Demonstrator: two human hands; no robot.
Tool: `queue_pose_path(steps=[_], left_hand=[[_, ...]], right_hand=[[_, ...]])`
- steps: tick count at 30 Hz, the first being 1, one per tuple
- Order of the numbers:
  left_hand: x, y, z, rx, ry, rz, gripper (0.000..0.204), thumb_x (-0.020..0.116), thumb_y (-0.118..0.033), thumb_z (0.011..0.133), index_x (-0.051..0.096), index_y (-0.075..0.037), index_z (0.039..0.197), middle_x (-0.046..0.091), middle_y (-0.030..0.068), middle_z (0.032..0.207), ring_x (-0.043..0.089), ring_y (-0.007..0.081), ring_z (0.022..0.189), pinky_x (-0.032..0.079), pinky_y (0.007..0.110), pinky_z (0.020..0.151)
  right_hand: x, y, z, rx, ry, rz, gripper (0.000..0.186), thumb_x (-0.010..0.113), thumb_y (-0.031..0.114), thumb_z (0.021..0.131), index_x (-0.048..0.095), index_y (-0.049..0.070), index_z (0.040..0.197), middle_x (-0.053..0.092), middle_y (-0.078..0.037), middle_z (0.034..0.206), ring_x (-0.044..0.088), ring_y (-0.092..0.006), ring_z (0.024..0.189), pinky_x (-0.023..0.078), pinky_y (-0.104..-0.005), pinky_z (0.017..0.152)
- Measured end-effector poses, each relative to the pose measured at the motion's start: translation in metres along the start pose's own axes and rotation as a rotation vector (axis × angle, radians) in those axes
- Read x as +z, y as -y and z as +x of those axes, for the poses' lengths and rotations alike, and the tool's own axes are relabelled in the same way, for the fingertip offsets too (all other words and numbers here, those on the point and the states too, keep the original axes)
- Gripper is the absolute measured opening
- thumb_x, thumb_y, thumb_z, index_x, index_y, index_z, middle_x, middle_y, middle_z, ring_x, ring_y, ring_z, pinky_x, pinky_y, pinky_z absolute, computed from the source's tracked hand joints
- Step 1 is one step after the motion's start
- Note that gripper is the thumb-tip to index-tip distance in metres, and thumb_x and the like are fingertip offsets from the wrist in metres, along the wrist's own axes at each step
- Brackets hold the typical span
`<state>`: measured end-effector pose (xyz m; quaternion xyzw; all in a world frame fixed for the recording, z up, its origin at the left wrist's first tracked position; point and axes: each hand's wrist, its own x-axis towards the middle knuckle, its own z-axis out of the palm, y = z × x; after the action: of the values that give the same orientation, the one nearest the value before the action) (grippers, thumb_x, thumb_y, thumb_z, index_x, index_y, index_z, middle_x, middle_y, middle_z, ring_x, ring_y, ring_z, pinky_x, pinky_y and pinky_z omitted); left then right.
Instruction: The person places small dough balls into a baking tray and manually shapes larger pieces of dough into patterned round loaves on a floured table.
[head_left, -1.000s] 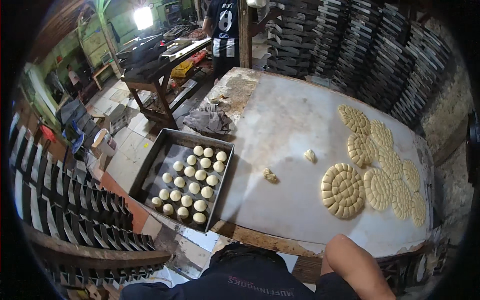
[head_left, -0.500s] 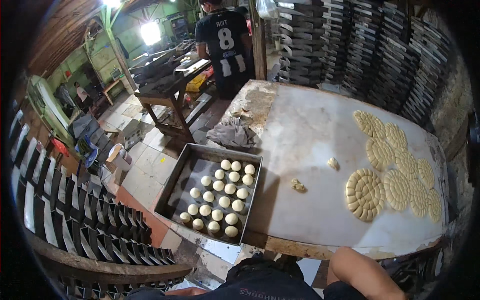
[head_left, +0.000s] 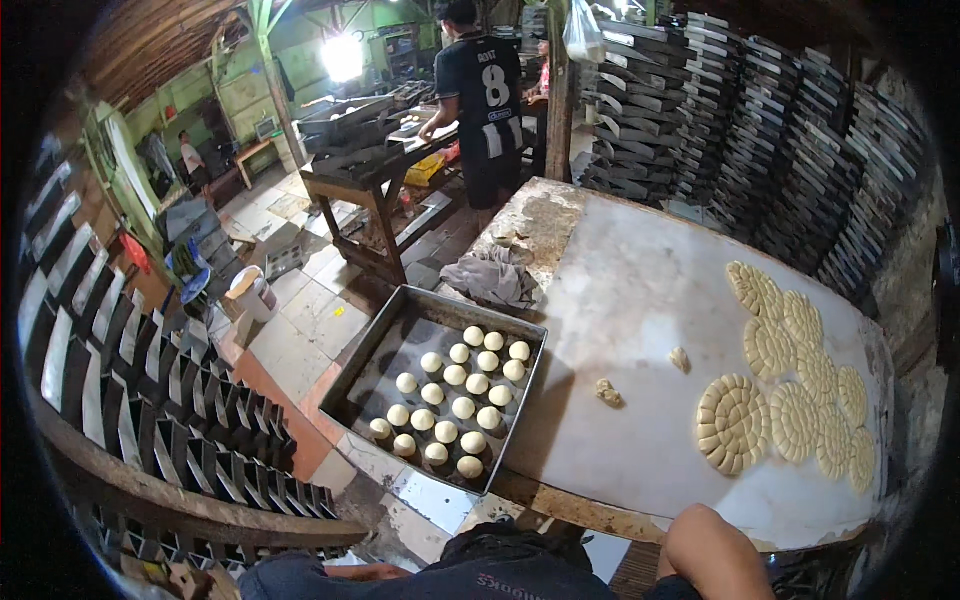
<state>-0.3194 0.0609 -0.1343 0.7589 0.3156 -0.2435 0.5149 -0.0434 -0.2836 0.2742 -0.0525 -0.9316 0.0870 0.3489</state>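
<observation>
Neither of my hands shows. Only my bent right arm (head_left: 712, 550) comes in at the lower edge, by the table's front, and a small bare patch of my left arm (head_left: 368, 572) beside my dark shirt. Before me a metal tray (head_left: 335, 405) with several pale dough balls (head_left: 463, 408) overhangs the left side of the worktable (head_left: 620, 300). Flat dough rounds, scored into ringed segments, lie at the table's right; the nearest round (head_left: 733, 424) sits slightly apart. Between tray and rounds rest two small dough scraps, a darker scrap (head_left: 609, 393) and a paler scrap (head_left: 679, 359).
A crumpled grey cloth (head_left: 492, 277) lies behind the tray. Stacked dark metal trays (head_left: 640, 120) stand along the back right, with more stacked trays (head_left: 150, 390) at the left. A person in a dark jersey (head_left: 485, 110) stands by another bench (head_left: 350, 180). A white bucket (head_left: 255, 295) is on the floor.
My view has turned slightly left and up, so the scene sits farther right and a bit lower. The person in the jersey now shows a bent arm over the far bench. Dough and tray stay put.
</observation>
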Motion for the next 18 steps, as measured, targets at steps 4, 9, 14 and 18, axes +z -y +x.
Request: queue_pose_path(steps=[4, 9, 14, 18], left_hand=[[0.008, -0.005, 0.011, 0.032, 0.003, -0.005, 0.047, 0.069, -0.044, 0.087, 0.069, -0.007, 0.116, 0.071, 0.0179, 0.113, 0.068, 0.0333, 0.100, 0.054, 0.047, 0.083], [0.020, -0.009, 0.019, 0.049, 0.007, -0.017, 0.047, 0.069, -0.044, 0.087, 0.070, -0.007, 0.115, 0.071, 0.0186, 0.112, 0.069, 0.0336, 0.099, 0.054, 0.047, 0.083], [0.014, -0.010, 0.024, 0.062, 0.003, -0.010, 0.047, 0.069, -0.045, 0.087, 0.070, -0.006, 0.113, 0.071, 0.0192, 0.111, 0.069, 0.0340, 0.099, 0.055, 0.047, 0.083], [0.010, -0.004, 0.022, 0.053, -0.005, -0.011, 0.047, 0.069, -0.045, 0.087, 0.071, -0.006, 0.112, 0.071, 0.0198, 0.110, 0.069, 0.0343, 0.098, 0.055, 0.047, 0.083]], right_hand=[[-0.001, 0.000, 0.004, 0.065, -0.014, -0.073, 0.042, 0.039, 0.020, 0.107, 0.051, 0.007, 0.145, 0.059, -0.020, 0.123, 0.055, -0.0312, 0.116, 0.045, -0.0489, 0.095], [-0.003, 0.007, 0.010, 0.148, -0.039, -0.199, 0.042, 0.039, 0.021, 0.107, 0.050, 0.007, 0.145, 0.062, -0.020, 0.119, 0.058, -0.0293, 0.112, 0.047, -0.0471, 0.091], [0.003, 0.016, 0.016, 0.225, -0.087, -0.396, 0.042, 0.039, 0.021, 0.107, 0.050, 0.008, 0.146, 0.064, -0.019, 0.114, 0.060, -0.0275, 0.108, 0.050, -0.0452, 0.087], [0.014, 0.030, 0.021, 0.286, -0.150, -0.616, 0.041, 0.039, 0.021, 0.108, 0.050, 0.009, 0.146, 0.065, -0.019, 0.110, 0.062, -0.0260, 0.104, 0.052, -0.0438, 0.084]])
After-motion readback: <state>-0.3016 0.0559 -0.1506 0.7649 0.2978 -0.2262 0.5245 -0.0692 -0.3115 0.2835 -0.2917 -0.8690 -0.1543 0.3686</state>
